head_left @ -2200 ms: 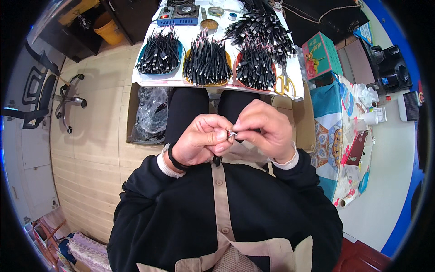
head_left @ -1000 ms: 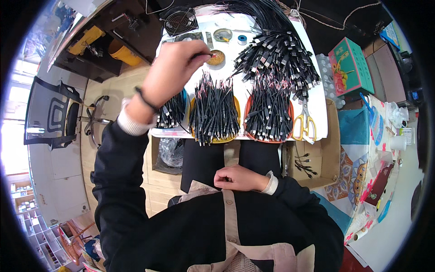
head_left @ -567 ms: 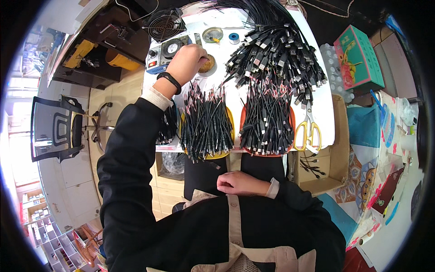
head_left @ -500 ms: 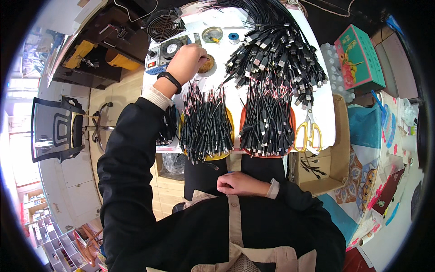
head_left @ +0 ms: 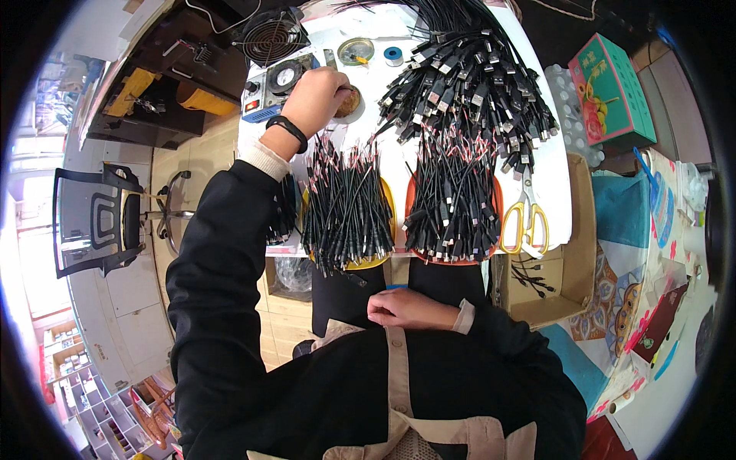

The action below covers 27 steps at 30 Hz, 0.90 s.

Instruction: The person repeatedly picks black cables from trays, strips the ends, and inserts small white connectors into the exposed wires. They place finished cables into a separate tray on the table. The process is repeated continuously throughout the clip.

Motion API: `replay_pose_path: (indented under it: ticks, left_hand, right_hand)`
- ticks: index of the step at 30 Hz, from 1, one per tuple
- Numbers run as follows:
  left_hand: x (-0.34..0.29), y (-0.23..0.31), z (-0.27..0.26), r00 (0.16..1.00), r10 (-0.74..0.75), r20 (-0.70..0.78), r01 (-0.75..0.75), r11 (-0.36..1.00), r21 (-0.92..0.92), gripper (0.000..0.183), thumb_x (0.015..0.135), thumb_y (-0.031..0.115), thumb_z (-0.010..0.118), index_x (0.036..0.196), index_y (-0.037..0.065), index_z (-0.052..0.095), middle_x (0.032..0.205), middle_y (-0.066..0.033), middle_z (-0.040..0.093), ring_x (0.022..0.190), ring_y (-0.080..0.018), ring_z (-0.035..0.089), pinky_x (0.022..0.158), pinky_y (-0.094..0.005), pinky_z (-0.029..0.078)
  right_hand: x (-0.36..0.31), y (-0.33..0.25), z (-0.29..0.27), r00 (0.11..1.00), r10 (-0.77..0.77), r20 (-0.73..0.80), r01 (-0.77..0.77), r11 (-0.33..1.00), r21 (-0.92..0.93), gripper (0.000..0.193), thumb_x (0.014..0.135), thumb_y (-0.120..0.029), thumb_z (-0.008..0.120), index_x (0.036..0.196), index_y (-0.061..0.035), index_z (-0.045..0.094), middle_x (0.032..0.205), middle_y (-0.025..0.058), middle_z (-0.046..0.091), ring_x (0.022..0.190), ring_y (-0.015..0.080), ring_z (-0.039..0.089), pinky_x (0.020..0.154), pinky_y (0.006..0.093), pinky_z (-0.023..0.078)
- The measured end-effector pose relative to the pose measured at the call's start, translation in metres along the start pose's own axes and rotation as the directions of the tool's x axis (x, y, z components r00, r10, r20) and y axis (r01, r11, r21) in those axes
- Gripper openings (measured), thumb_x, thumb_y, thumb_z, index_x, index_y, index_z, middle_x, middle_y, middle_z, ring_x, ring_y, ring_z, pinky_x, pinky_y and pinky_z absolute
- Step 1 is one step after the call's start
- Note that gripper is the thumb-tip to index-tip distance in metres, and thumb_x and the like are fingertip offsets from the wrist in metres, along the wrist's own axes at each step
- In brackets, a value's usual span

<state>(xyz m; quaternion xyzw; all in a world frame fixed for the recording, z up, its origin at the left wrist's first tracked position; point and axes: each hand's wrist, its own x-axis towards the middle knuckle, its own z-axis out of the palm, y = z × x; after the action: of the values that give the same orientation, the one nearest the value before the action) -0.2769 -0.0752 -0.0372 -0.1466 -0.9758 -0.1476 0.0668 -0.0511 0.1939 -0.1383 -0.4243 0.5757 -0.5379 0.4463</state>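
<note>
My left hand [head_left: 316,98] reaches over the table, its thumb and fingers pinched together at the rim of a small round pot of amber-brown material [head_left: 349,103]. Whatever the pinch holds is hidden or too small to make out. Beside that hand sits a blue-and-grey bench unit with a knob [head_left: 264,98]. In my lap lies my right hand [head_left: 412,308], fingers curled closed, with no object showing. Between me and the pot, a yellow tray [head_left: 392,207] carries black cables with stripped pink-and-white wire ends. An orange tray [head_left: 499,207] to its right carries black USB cables.
A large heap of USB cables [head_left: 483,84] covers the table's far right. Yellow-handled scissors [head_left: 524,222] lie by the orange tray. At the back are a fan [head_left: 268,38], a round glass dish [head_left: 356,51] and a solder spool [head_left: 393,55]. A cardboard box [head_left: 576,261] stands right.
The view has shifted slightly. My left hand stays pinched at the pot with hardly any movement, and my right hand keeps its place in my lap.
</note>
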Motion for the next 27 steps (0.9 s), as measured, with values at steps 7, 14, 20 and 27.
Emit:
replay_pose_path:
  ticks: [7,14,20,27]
  left_hand:
    - [-0.018,-0.002,-0.029,0.990,0.012,-0.143,-0.012,1.000,0.000,0.010,0.080,0.009,0.067,0.084,-0.001,0.067,0.081,-0.0175,0.063,0.079,-0.0361,0.062,0.071,-0.0426,0.050]
    - [-0.043,-0.031,-0.065,0.967,-0.038,-0.253,0.056,0.996,0.067,0.008,0.081,0.003,0.064,0.087,-0.001,0.062,0.084,-0.0180,0.064,0.080,-0.0365,0.062,0.072,-0.0431,0.050]
    - [-0.047,-0.068,-0.069,0.974,-0.098,-0.206,0.135,0.975,0.177,0.008,0.083,0.004,0.065,0.089,-0.002,0.064,0.081,-0.0170,0.062,0.075,-0.0355,0.062,0.069,-0.0404,0.049]
    - [-0.032,-0.083,-0.061,0.995,-0.079,-0.060,0.095,0.938,0.334,0.007,0.084,0.007,0.063,0.087,0.001,0.064,0.088,-0.0169,0.062,0.086,-0.0364,0.063,0.077,-0.0440,0.051]
  right_hand:
    - [-0.001,-0.003,0.003,0.998,0.064,-0.024,-0.066,0.996,-0.058,0.018,0.090,-0.018,0.061,0.088,-0.0008,0.059,0.083,0.0136,0.064,0.079,0.0309,0.063,0.070,0.0400,0.049]
    - [0.000,-0.002,0.009,0.994,0.107,-0.019,-0.108,0.979,-0.172,0.020,0.091,-0.021,0.058,0.089,-0.0011,0.059,0.084,0.0144,0.065,0.081,0.0324,0.064,0.072,0.0422,0.049]
    - [0.000,0.001,0.011,0.993,0.121,0.002,-0.118,0.969,-0.218,0.021,0.091,-0.022,0.058,0.090,-0.0010,0.059,0.085,0.0149,0.065,0.080,0.0336,0.064,0.070,0.0434,0.049]
    - [0.001,0.002,0.009,0.994,0.105,0.012,-0.100,0.969,-0.227,0.022,0.092,-0.023,0.057,0.089,-0.0014,0.058,0.085,0.0144,0.064,0.080,0.0337,0.064,0.070,0.0438,0.049]
